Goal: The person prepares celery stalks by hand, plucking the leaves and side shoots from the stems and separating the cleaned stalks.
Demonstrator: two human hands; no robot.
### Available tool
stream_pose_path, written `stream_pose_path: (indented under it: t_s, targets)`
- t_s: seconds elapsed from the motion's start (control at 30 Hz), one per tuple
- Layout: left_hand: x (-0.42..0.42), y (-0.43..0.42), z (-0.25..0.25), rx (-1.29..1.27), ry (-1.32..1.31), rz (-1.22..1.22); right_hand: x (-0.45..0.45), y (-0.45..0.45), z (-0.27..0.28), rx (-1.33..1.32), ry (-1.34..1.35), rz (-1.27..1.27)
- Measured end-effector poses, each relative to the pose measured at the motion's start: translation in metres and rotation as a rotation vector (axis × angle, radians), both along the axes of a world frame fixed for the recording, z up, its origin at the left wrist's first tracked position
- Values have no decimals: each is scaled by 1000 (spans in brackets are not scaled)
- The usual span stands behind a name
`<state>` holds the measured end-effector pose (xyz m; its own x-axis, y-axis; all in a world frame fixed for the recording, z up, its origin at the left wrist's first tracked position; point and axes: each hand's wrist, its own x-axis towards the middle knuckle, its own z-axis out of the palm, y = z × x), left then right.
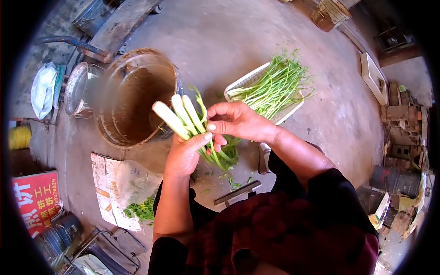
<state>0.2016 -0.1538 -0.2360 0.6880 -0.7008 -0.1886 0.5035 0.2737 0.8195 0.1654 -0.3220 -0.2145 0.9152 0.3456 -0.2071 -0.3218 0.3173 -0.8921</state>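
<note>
A bunch of pale green stalks point(181, 114) with thick white cut ends pointing up and left is held by my left hand point(185, 153), its fingers wrapped round the lower part. Close against its right side, my right hand point(238, 121) pinches at a thin green stem point(200, 104) with thumb and fingers. Leafy ends hang below my hands. To the right, a white basket point(236, 85) on the floor holds a heap of thin green stalks point(275, 85). Left of the bunch stands a large rusty metal barrel point(137, 98).
Bits of green leaf point(236, 184) lie on the floor near a small wooden stool point(236, 193). A cardboard sheet point(104, 183) with a plastic bag point(135, 181) and leaves is at lower left. Bricks point(403, 120) line the right side. A rusty bucket point(330, 14) stands at upper right.
</note>
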Motion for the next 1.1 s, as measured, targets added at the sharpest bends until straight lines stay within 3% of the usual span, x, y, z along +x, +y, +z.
stream_pose_path:
  t_s: [0.17, 0.37, 0.47, 0.63, 0.77, 0.8, 0.87, 0.97, 1.1]
  targets:
    - [3, 2, 11, 60, 36, -90, -1, 7, -7, 102, 46, -180]
    - [8, 4, 4, 45, 128, 9, 3, 0, -13, 61, 48, -435]
    - [12, 4, 5, 12, 161, 56, 4, -15, -3, 216, 242, -422]
    - [16, 6, -8, -18, 160, 97, 7, -33, 11, 243, 164, -539]
    - [15, 1, -9, -62, 263, 89, -4, -10, 2, -22, 190, -346]
    - [15, 1, -10, -103, 295, 77, -5, 1, -1, -196, -4, -368]
    - [11, -1, -4, -125, 292, 47, -6, 11, -22, -69, -53, -390]
    - [8, -1, -1, -86, 292, -19, -3, 1, -11, -284, -68, -186]
    - [5, -2, 0, -86, 273, -73, -6, 4, -12, -317, -162, -202]
